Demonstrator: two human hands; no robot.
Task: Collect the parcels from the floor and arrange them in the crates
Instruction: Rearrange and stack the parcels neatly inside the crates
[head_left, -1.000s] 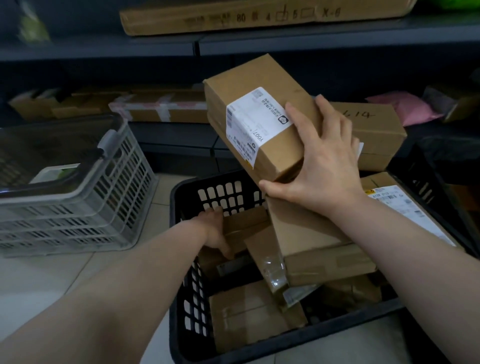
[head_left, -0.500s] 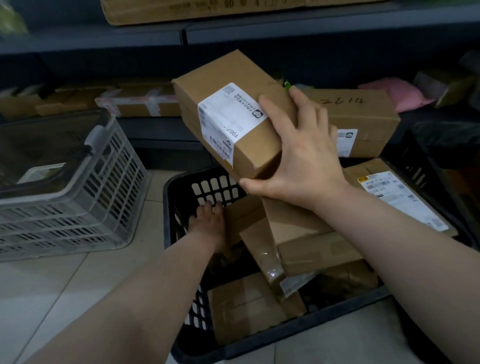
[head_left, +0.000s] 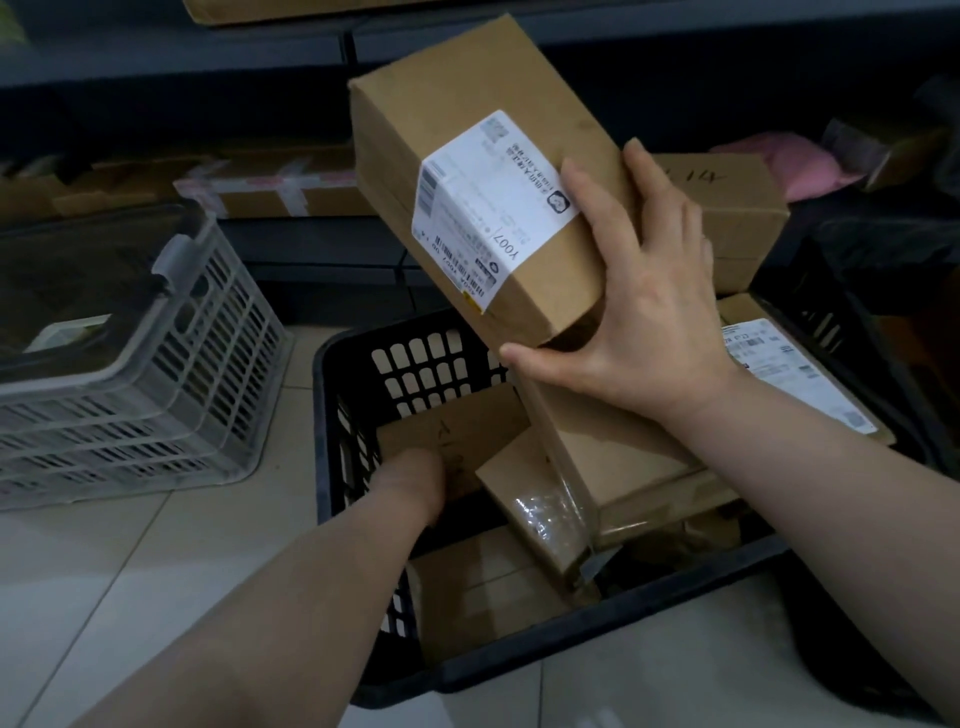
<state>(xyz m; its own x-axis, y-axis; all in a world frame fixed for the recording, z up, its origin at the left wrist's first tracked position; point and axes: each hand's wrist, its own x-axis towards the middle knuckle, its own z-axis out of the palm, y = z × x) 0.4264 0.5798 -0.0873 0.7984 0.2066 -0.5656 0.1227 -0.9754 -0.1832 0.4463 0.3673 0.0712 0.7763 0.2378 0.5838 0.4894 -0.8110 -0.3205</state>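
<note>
My right hand grips a brown parcel with a white label, thumb under its lower edge and fingers spread over its top. The parcel hangs tilted above the black crate. My left hand reaches down into the crate's left side against a small brown parcel that stands on edge; its fingers are hidden. Several other cardboard parcels lie piled in the crate, among them a large flat one and a taped one.
A grey slatted crate stands on the tiled floor to the left. A flat labelled parcel and a box marked in pen lie at the right. Dark shelves behind hold more boxes and a pink bag. Another black crate is at far right.
My right hand has lifted the labelled parcel higher and tilted it more upright. My left hand has pushed deeper into the crate, and the small parcel there now stands on edge.
</note>
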